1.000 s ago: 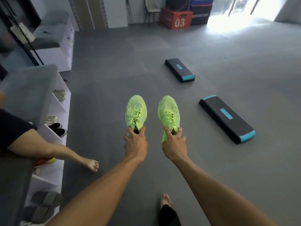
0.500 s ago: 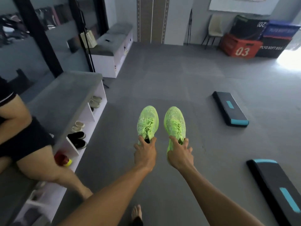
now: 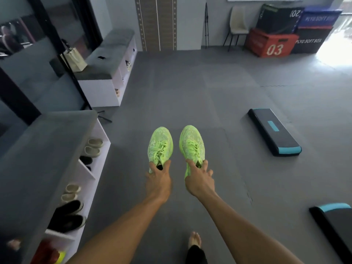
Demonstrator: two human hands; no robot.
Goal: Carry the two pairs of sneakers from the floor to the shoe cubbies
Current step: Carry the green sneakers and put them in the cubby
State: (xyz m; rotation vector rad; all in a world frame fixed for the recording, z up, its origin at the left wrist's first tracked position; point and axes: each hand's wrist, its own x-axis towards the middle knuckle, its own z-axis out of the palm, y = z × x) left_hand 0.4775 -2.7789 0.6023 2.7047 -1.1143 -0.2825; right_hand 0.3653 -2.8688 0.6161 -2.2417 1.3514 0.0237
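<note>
I carry a pair of neon green sneakers out in front of me above the grey floor. My left hand grips the heel collar of the left sneaker. The right sneaker hangs from my right hand, which pinches its collar with thumb and fingers. Both toes point away from me. The white shoe cubbies with a grey padded top stand at my left, holding beige, black and red shoes in separate compartments.
A second cubby bench with a white bag and a phone stands further back left. Two black step platforms lie on the floor at right. Plyo boxes and a chair stand at the back wall. My bare foot is below.
I have moved forward along the cubbies with both sneakers held the same way. The seated person at left has dropped out of view, and the step platforms have shifted right and nearer.
</note>
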